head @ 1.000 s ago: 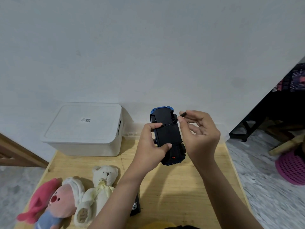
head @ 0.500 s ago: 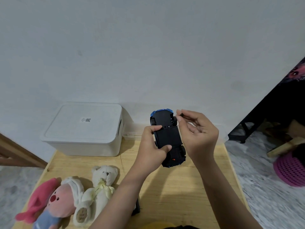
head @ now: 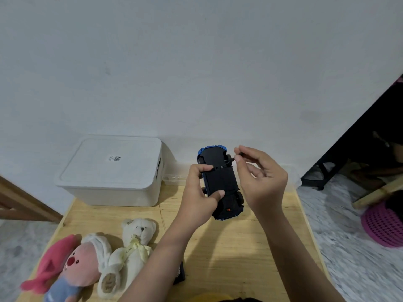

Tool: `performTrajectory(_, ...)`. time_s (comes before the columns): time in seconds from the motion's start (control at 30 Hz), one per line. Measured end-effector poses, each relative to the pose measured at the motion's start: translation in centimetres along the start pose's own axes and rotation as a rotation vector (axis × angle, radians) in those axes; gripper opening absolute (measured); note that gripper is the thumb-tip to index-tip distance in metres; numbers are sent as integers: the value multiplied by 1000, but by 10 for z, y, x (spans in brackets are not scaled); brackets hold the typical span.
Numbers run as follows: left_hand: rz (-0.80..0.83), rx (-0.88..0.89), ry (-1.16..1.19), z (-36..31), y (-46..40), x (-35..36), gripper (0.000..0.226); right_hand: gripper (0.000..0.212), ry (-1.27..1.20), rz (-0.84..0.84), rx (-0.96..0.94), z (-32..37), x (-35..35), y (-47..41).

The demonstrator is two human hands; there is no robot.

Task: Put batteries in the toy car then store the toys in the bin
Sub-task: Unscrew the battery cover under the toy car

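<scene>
Black plastic underside up: toy car (head: 220,182) held mid-frame above the tabletop (head: 239,247), blue nose toward the wall. My left hand (head: 201,192) clamps its flanks, fingers (head: 206,168) closed on the chassis edge. My right hand (head: 261,177) pinches a small screwdriver (head: 231,161), tip at the hatch screw. Car feels light, rigid, a bit slick I'd guess; grip the body sides, not the wheels. Bin (head: 109,171) upper left, lid on.

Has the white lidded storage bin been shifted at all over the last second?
No. The white lidded plastic bin sits at the same back-left spot on the wooden table, against the wall, with its near edge equally far behind the cream teddy bear.
</scene>
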State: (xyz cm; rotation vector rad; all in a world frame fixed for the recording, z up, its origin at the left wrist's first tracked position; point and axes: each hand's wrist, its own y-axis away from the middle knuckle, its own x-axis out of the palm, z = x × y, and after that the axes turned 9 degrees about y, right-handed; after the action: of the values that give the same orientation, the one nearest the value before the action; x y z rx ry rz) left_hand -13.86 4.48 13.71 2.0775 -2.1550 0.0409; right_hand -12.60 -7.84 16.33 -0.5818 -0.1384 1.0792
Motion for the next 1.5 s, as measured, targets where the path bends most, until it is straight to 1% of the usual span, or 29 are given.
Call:
performTrajectory(0.13, 12, 2, 45, 0, 2, 0, 52, 31, -9, -2, 25, 2, -1, 1)
performTrajectory(0.33, -7, 23, 91, 4, 1, 1, 61, 31, -5, -8, 54, 0, -4, 1)
performTrajectory(0.5, -24, 29, 102, 4, -1, 0, 55, 26, -3, -19, 69, -1, -5, -1)
performTrajectory(0.67, -2, -14, 148, 2, 1, -2, 51, 23, -26, -27, 115, -2, -8, -2)
performTrajectory(0.9, -4, -53, 212, 10, 7, -1, 51, 16, -63, -56, 149, -3, -15, 2)
performTrajectory(1.03, -28, -80, 224, 17, 14, 0, 52, 17, -98, -77, 235, -10, -25, 10)
performTrajectory(1.13, -59, -124, 221, 25, 19, 0, 53, 22, -159, -79, 352, -16, -36, 19)
performTrajectory(1.2, -86, -149, 210, 31, 21, -1, 53, 20, -152, -89, 425, -24, -43, 25)
performTrajectory(1.33, -138, -195, 188, 41, 25, -3, 54, 9, -12, -51, 531, -53, -58, 43)
performTrajectory(1.4, -163, -209, 175, 46, 25, -4, 55, 9, 57, -43, 586, -73, -65, 57)
performTrajectory(1.5, -174, -229, 169, 53, 27, -6, 54, 10, 190, -91, 712, -108, -70, 80)
